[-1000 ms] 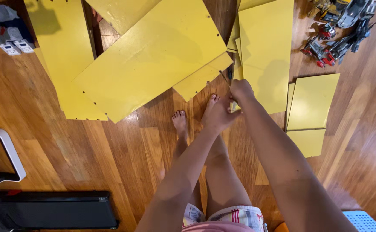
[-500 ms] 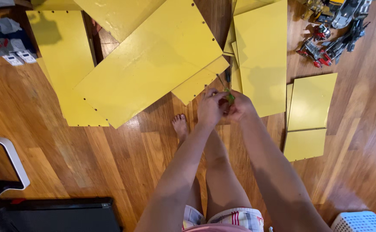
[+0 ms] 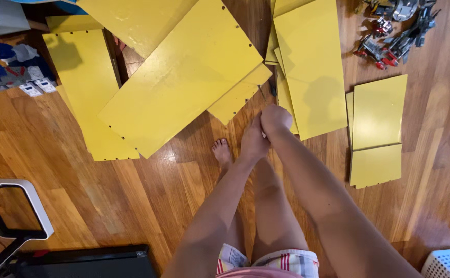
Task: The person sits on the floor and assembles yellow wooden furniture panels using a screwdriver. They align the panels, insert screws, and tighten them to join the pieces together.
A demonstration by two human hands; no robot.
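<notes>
Head view, hands [image 3: 263, 131] together, yellow panels [image 3: 184, 77]

The flat panels [image 3: 184, 82] were bright yellow, spread over a warm brown wood-grain floor [image 3: 106, 206]. The shorts [image 3: 281, 260] were plaid in white, red and grey. A white slotted basket [image 3: 448, 263] sat at the corner; the toy robots [image 3: 389, 36] were red, grey and black.

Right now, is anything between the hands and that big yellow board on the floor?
Nothing visible. The left hand and right hand are pressed together above the floor, just right of the big yellow board. Only a narrow yellow strip, poking out from under the board's edge, lies on that side, flat on the floor.
</notes>
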